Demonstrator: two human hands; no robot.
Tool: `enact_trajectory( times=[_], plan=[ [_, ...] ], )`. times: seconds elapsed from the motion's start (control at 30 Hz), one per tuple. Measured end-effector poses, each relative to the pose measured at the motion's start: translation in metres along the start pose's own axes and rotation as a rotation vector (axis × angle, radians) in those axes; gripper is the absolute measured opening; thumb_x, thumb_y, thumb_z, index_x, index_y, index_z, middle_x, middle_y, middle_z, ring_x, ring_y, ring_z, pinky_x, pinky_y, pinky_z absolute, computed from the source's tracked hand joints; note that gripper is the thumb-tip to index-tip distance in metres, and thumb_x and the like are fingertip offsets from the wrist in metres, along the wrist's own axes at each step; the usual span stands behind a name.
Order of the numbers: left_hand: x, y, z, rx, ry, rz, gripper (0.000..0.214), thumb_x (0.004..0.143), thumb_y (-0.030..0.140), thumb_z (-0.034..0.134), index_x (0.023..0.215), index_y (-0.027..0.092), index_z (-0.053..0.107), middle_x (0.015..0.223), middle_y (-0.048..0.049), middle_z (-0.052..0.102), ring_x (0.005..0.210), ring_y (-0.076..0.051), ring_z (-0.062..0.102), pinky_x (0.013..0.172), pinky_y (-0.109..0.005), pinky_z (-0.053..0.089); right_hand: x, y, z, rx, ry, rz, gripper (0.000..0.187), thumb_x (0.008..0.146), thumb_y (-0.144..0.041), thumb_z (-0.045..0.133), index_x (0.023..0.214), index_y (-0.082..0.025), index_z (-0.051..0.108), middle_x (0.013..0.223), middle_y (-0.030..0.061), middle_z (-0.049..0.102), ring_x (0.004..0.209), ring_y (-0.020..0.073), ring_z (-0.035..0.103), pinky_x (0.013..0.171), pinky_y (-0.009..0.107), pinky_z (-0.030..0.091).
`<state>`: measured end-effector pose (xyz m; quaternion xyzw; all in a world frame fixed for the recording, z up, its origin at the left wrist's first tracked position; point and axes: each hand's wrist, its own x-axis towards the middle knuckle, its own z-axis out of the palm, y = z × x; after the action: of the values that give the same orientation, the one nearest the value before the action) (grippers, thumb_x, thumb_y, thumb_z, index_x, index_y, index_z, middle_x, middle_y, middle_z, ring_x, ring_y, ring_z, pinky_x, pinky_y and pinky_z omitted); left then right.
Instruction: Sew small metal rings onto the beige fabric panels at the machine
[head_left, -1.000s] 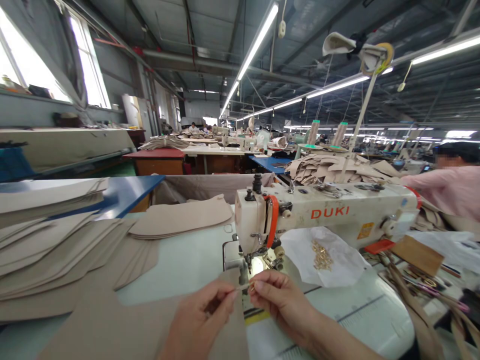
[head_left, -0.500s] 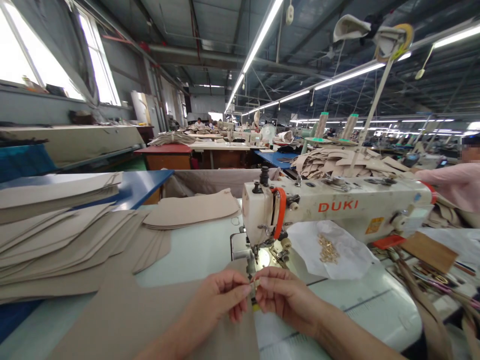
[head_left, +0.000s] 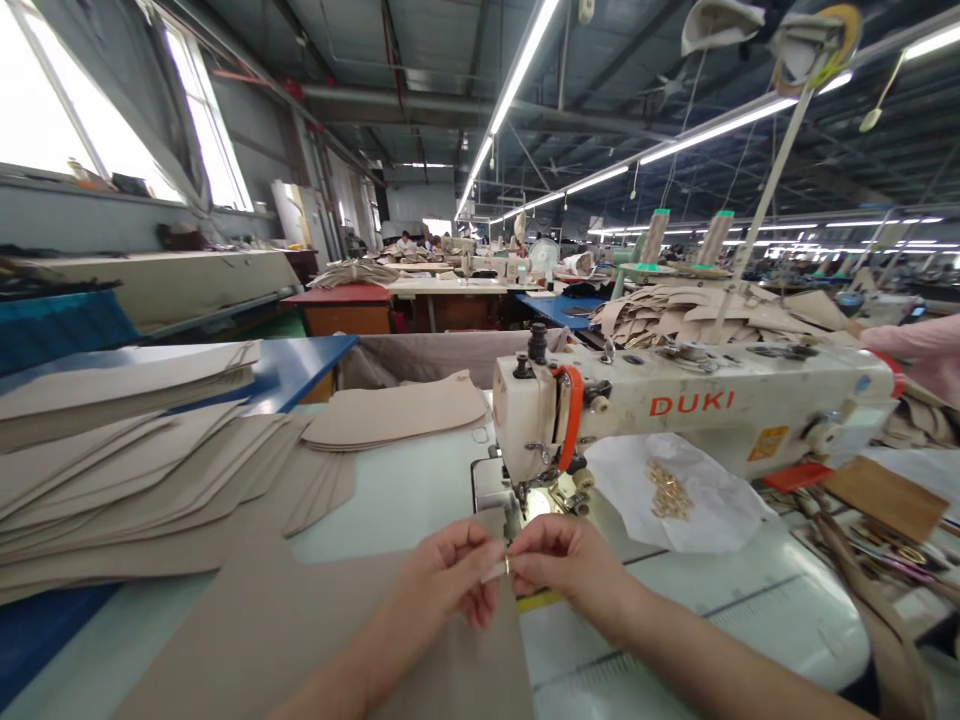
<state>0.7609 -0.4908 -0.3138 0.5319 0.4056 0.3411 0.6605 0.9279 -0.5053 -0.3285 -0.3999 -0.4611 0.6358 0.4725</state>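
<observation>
Head view | left hand [head_left: 450, 575] pinching a little pale strip [head_left: 493, 572], right hand [head_left: 576, 562] pinching a tiny gold bit [head_left: 508, 566] | both just this side of the sewing machine [head_left: 622, 400] | loose pinch could drop it, tbh

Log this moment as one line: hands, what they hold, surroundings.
left hand: pinches pale strip; right hand: pinches gold-coloured piece; under hands: beige panel; beyond right hand: loose gold-coloured pieces on white sheet; ahead: sewing machine
</observation>
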Motion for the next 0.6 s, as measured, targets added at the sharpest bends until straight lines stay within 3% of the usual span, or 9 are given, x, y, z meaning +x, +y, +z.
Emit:
enact_trajectory(
  times=[0.1,0.17,0.47,0.6],
  plan=[
    [-0.0010,0.0036,0.0006,-0.163,0.081,-0.053,0.042,0.062,0.053,0.070,0.075,0.015,0.057,0.057,0.0003,0.061,0.046,-0.010,0.054,0.046,-0.020,0.041,0.0051,0.0036,0.0000,0.064,0.026,0.001,0.034,0.052,-0.039,0.084,0.069,-0.015,0.065,0.061,-0.0021,0.064,0.056,0.0110,0.060,0.061,0.026,0.048],
    [0.0002,0.0020,0.0001,-0.176,0.073,-0.100,0.041,0.058,0.045,0.075,0.080,0.015,0.059,0.062,-0.0004,0.062,0.049,-0.009,0.055,0.049,-0.020,0.043,0.0062,0.0055,0.0013,0.092,0.044,-0.004,0.036,0.052,-0.039,0.084,0.068,-0.015,0.064,0.062,-0.0007,0.066,0.056,0.0113,0.061,0.060,0.025,0.048],
    [0.0049,0.0019,0.0015,-0.044,0.048,-0.088,0.024,0.055,0.030,0.073,0.067,0.014,0.058,0.060,-0.0002,0.058,0.055,-0.010,0.049,0.052,-0.021,0.040,0.0041,0.0103,0.0027,0.052,0.054,-0.015,0.034,0.054,-0.040,0.082,0.067,-0.016,0.061,0.059,-0.0024,0.063,0.054,0.0109,0.058,0.059,0.025,0.047],
    [0.0060,0.0024,0.0008,0.129,0.078,-0.057,0.015,0.054,0.027,0.064,0.061,0.016,0.056,0.058,0.0010,0.055,0.057,-0.013,0.049,0.054,-0.023,0.039,-0.0028,0.0092,0.0050,-0.065,0.028,-0.118,0.024,0.066,-0.038,0.074,0.072,-0.017,0.061,0.064,-0.0015,0.063,0.061,0.0125,0.059,0.061,0.025,0.046]
  ],
)
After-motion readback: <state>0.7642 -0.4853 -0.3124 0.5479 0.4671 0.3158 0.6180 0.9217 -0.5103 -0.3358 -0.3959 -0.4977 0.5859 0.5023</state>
